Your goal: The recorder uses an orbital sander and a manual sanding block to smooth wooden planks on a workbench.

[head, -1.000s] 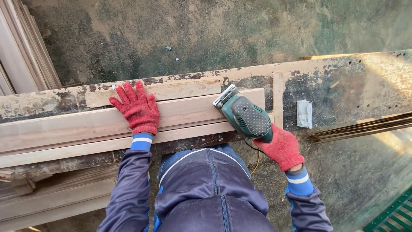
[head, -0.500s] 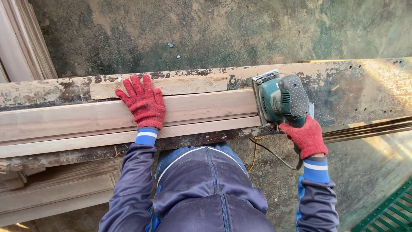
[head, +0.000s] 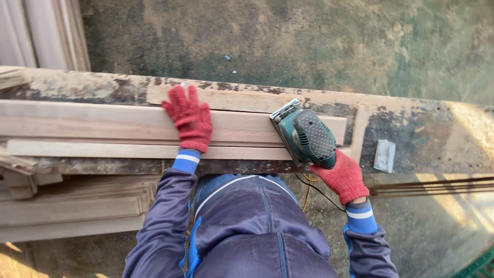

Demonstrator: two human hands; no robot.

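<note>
Two gloved hands work the bench: the left hand (head: 191, 119) lies flat, fingers spread, on the long wooden board (head: 103, 122) at nine o'clock — stiff, likely light. The right hand (head: 343, 178) wraps the green sander's (head: 305, 136) rear grip at three o'clock — probably hefty and buzzing.

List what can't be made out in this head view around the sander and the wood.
- Sander base: hidden by its own body, head view.
- Right hand fingers: hidden behind the sander's handle.
- Wooden board left end: cut off by the frame edge.
- Yellow cord: its run is hidden behind the person's jacket.
</note>
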